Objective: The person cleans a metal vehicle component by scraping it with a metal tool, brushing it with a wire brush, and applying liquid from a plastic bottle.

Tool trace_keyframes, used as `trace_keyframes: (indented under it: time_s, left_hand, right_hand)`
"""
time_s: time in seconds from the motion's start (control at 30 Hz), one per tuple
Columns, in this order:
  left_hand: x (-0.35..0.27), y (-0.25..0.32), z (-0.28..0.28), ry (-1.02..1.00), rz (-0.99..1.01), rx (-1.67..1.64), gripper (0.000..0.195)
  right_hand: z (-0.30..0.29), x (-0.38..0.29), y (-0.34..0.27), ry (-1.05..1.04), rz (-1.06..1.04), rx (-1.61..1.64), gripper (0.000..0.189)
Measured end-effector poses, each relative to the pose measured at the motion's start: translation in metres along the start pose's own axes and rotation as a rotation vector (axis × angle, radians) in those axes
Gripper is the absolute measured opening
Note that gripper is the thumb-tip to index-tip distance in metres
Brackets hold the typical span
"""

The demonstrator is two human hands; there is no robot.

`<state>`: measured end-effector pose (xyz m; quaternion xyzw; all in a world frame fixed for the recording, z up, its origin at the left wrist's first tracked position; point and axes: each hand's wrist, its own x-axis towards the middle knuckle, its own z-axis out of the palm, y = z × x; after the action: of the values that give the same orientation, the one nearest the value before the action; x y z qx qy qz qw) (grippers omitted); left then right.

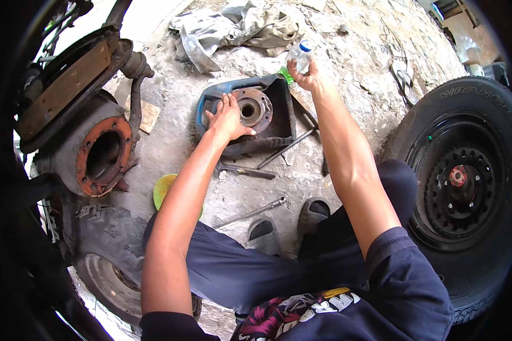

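Note:
A round metal hub flange [262,108], rusty and ringed with bolt holes, sits in a tray cut from a blue plastic container [288,111]. My left hand [227,117] lies on the near-left side of the flange, its fingers and thumb spread over the metal. Beyond the tray's right corner, my right hand [305,77] is wrapped around a clear plastic bottle [301,53]. That bottle has a blue cap and is tilted, with bright green at its lower end. The palm hides part of it.
At left hangs an axle housing [104,155] with an orange flange, above a worn tyre [106,230]. A wheel [456,200] stands at right. Metal bars [286,149], a socket wrench handle [256,212], a yellow-green bowl [163,187], and cloths [239,30] lie on the rough ground.

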<state>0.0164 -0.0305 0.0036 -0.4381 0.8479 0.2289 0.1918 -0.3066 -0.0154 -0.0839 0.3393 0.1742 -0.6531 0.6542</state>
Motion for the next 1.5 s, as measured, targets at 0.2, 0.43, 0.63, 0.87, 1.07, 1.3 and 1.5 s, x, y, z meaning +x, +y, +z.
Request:
trace_keyframes:
  time_s: [0.2,0.43,0.63,0.87,1.07,1.3,1.5]
  left_hand:
    - [-0.008,-0.006,0.002,0.013,-0.010,-0.029,0.139]
    - [-0.002,0.000,0.006,-0.017,-0.038,0.014,0.137]
    - [0.005,0.016,-0.011,-0.110,-0.065,0.085,0.150]
    - [0.011,0.000,0.021,-0.007,0.095,-0.047,0.151]
    - [0.012,-0.014,0.030,0.081,0.213,-0.125,0.150]
    - [0.025,-0.008,0.015,0.018,0.358,-0.010,0.150]
    - [0.038,-0.036,0.018,0.081,0.450,-0.023,0.154]
  right_hand:
    - [0.006,-0.008,0.033,0.150,-0.158,-0.310,0.079]
    - [-0.002,-0.051,0.047,0.436,-0.544,-0.925,0.070]
    - [-0.068,-0.084,0.033,0.988,-0.844,-2.096,0.046]
    - [-0.147,-0.072,0.018,1.353,-1.072,-2.194,0.035]
    - [-0.144,-0.070,-0.019,1.012,-1.089,-2.486,0.028]
    - [-0.068,-0.115,-0.055,0.456,-0.931,-2.962,0.016]
    - [-0.048,-0.171,0.030,-0.482,-1.037,-2.879,0.009]
